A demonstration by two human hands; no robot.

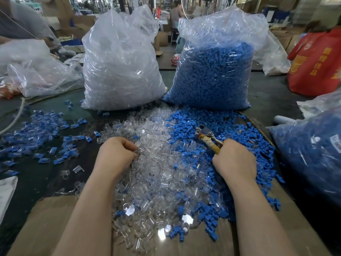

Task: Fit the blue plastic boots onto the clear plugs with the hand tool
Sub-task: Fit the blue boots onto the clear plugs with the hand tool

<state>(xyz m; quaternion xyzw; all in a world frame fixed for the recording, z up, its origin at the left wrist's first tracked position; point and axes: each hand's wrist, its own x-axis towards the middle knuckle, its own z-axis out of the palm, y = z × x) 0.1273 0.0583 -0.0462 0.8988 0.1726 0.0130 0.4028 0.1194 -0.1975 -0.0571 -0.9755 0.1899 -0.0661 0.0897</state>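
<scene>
The left hand [115, 154], fingers curled into the heap of clear plastic plugs [156, 163], lies at 9 o'clock from the right hand [233, 159], which grips the yellow-handled metal hand tool [208, 138] aimed at 11 o'clock over the loose blue plastic boots [230, 124].

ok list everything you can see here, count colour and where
plug bag: one, clear, back centre-left
boot bag: one, clear with blue fill, back centre-right
plug pile: many, clear, centre
boot pile: many, blue, right of plugs
fitted pieces: many, blue and clear, scattered left
side bag: one, blue fill, right edge
red bag: one, far right
cardboard: brown, near edge
tool: one, metal, yellowish handle, over boots
left hand: in plugs
right hand: grips tool
</scene>
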